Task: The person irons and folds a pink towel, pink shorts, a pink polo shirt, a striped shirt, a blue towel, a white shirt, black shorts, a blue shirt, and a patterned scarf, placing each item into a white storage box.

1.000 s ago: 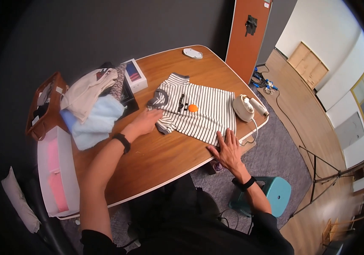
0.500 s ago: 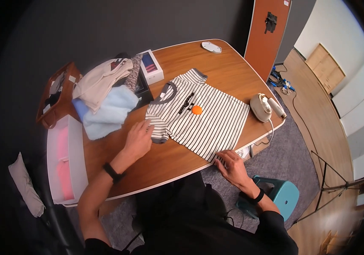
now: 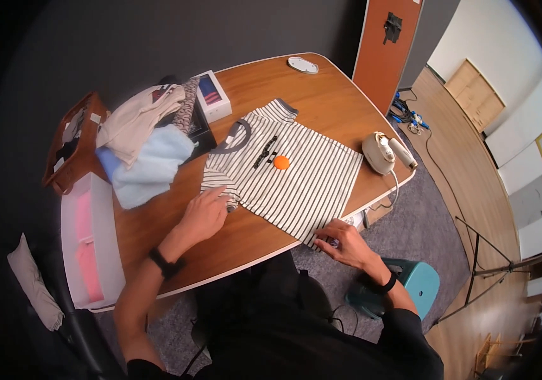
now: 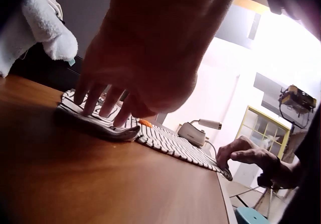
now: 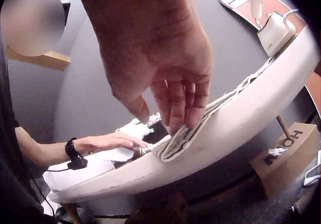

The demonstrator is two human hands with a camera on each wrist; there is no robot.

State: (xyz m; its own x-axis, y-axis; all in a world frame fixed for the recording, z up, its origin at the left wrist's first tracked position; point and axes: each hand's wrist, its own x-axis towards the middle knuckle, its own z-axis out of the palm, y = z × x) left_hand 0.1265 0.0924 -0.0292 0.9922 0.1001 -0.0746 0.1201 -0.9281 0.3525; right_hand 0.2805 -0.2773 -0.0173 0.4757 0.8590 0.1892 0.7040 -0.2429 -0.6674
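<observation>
A black-and-white striped T-shirt with dark grey collar and cuffs lies spread on the wooden table. Its front carries an orange dot and a black printed strip. My left hand rests its extended fingers on the near sleeve; the left wrist view shows these fingers spread over the cloth. At the hem corner by the table's front edge is my right hand. In the right wrist view its fingertips touch the shirt's edge, the thumb standing apart from them.
A white corded appliance stands at the table's right edge. On the left are piled clothes, a brown basket, a white bin with pink contents and a white box. A teal stool stands below right.
The shirt has turned and shifted toward me, its hem corner now hanging past the front edge. My left hand has moved nearer me along the sleeve; my right hand has followed the hem corner.
</observation>
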